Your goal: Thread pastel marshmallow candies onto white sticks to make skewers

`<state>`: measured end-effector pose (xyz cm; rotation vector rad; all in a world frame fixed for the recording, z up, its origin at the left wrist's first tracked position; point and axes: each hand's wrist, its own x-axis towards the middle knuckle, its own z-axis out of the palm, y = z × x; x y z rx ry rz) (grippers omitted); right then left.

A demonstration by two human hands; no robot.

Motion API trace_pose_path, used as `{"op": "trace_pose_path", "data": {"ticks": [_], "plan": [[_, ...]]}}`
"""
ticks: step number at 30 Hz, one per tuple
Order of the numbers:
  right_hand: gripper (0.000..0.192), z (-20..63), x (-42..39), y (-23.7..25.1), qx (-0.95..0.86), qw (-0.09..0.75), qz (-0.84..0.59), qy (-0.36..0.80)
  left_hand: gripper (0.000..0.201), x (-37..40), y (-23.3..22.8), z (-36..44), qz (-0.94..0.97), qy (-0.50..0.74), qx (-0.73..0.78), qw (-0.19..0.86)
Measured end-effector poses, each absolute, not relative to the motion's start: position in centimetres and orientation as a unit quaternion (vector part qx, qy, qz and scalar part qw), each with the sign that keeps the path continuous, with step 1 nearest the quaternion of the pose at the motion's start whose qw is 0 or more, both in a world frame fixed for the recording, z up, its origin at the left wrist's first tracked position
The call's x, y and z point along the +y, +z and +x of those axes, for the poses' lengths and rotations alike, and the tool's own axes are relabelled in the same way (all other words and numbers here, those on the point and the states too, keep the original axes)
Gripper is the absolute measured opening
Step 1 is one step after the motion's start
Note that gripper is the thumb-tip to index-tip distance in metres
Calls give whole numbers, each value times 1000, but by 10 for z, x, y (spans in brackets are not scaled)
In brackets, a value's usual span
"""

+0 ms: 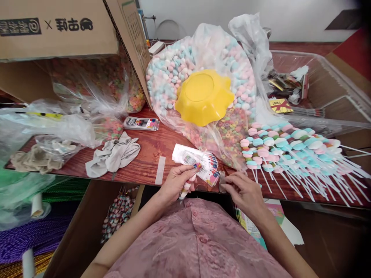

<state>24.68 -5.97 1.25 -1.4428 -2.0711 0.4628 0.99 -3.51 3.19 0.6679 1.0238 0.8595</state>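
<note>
My left hand [176,181] is closed around a candy skewer [185,189] of pastel marshmallows at the table's front edge. Its fingertips touch a stack of small printed clear bags [199,162]. My right hand [246,191] pinches something small beside the stack's right end; what it is I cannot tell. A pile of finished marshmallow skewers [290,148] with white sticks lies just right of my hands. Behind the bags sits a large clear bag of pink, blue and white marshmallows [168,77] with a yellow wavy bowl [204,96] on it.
A cardboard box [58,27] holding bagged cereal rings stands back left. Grey gloves [113,154] and crumpled plastic bags [46,127] lie at left. A clear bin [333,83] with packets is back right. Another box [118,214] of skewers sits below the table.
</note>
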Motion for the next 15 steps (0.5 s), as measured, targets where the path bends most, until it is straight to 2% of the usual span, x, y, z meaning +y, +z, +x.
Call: {"op": "trace_pose_path", "data": {"ticks": [3, 5, 11, 15], "plan": [[20, 247, -56, 7, -808, 204, -535, 138, 34, -36, 34, 15, 313, 374, 463, 740], [24, 247, -54, 8, -815, 201, -529, 127, 33, -36, 37, 14, 314, 366, 461, 745], [13, 235, -49, 38, -742, 369, -522, 203, 32, -40, 50, 12, 305, 306, 378, 819], [12, 216, -44, 55, -741, 446, -463, 195, 32, -37, 52, 21, 295, 366, 411, 781]]}}
